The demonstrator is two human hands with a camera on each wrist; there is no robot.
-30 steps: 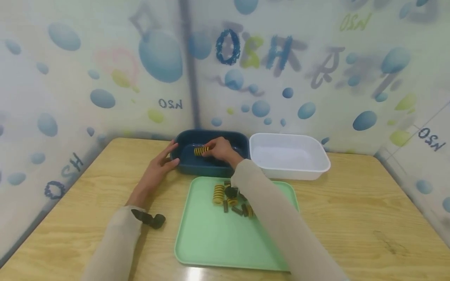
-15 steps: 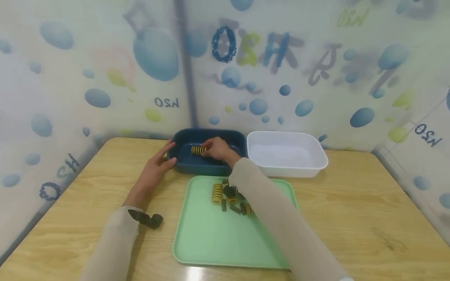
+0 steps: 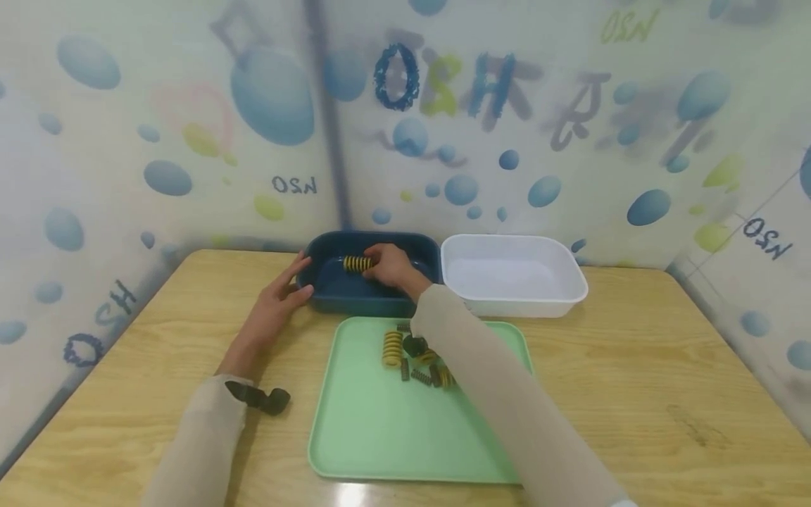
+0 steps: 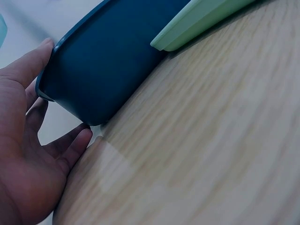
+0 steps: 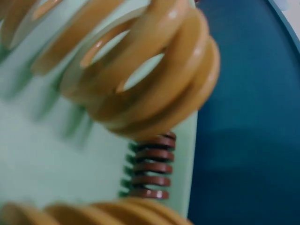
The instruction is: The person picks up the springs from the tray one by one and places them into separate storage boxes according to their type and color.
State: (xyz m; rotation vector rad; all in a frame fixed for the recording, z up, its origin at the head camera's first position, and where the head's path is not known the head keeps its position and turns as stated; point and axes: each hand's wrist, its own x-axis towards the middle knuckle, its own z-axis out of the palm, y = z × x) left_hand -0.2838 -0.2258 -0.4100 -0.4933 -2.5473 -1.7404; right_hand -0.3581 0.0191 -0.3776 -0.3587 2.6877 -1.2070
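Head view: right hand [image 3: 388,267] was inside the blue bin [image 3: 361,305], fingers pinching one end of a yellow-and-black spring [image 3: 356,264]; couldn't tell if the spring touched the bin floor. Left hand [image 3: 269,310] was at the blue bin's left end, fingers spread, touching the rim. White bin [image 3: 516,308] stood right beside the blue bin. Green tray [image 3: 405,436] lay in front of it on the wood surface [image 3: 633,366], carrying yellow springs [image 3: 393,350] and dark springs [image 3: 421,377]. Wall [image 3: 475,155] behind the blue bin: big lettering [image 3: 441,86] read as mirrored "H2O"; small lettering [image 3: 294,185] up and left of the bin read as mirrored "N2O".

Left wrist view: fingers were apart against the blue bin's outside, one tip at the rim.

Right wrist view: blurred yellow springs and a reddish-brown spring [image 5: 152,166] lay near the blue bin's wall.
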